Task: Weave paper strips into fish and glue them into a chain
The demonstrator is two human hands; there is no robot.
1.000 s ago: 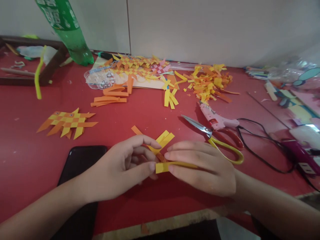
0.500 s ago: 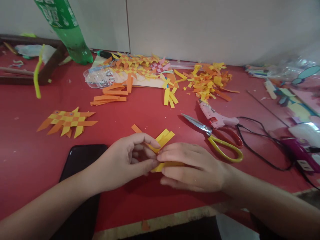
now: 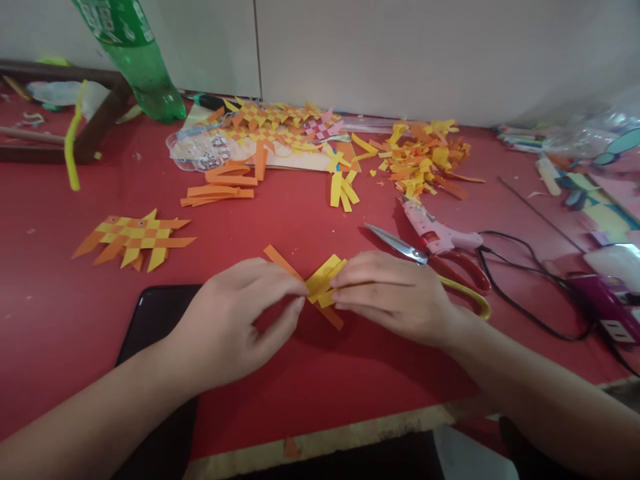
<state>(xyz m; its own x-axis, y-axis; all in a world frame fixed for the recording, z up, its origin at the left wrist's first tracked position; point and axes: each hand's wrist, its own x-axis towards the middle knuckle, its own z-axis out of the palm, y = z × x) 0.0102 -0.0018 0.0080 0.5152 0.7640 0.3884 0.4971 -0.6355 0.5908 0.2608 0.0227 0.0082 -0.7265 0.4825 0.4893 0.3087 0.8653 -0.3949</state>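
Yellow paper strips (image 3: 323,277) lie across an orange paper strip (image 3: 279,259) in front of me, crossing it at an angle. The thumb and index finger of my left hand (image 3: 240,313) pinch the left edge of the strips near the crossing. From the other side my right hand (image 3: 395,293) grips the yellow strips' right ends with its fingertips; its thumb is hidden. To the left lies a woven orange and yellow paper fish (image 3: 137,237) with small eyes.
Scissors (image 3: 400,243) and a pink glue gun (image 3: 440,230) with a black cord lie right. A black phone (image 3: 160,320) is under my left forearm. Behind are orange strips (image 3: 220,192), yellow strips (image 3: 343,190), a scrap pile (image 3: 425,160) and a green bottle (image 3: 150,73).
My right hand has shifted up and partly covers the scissors' handles. A yellow strip that pointed right between its fingers is now folded up, and the orange strip's lower end shows.
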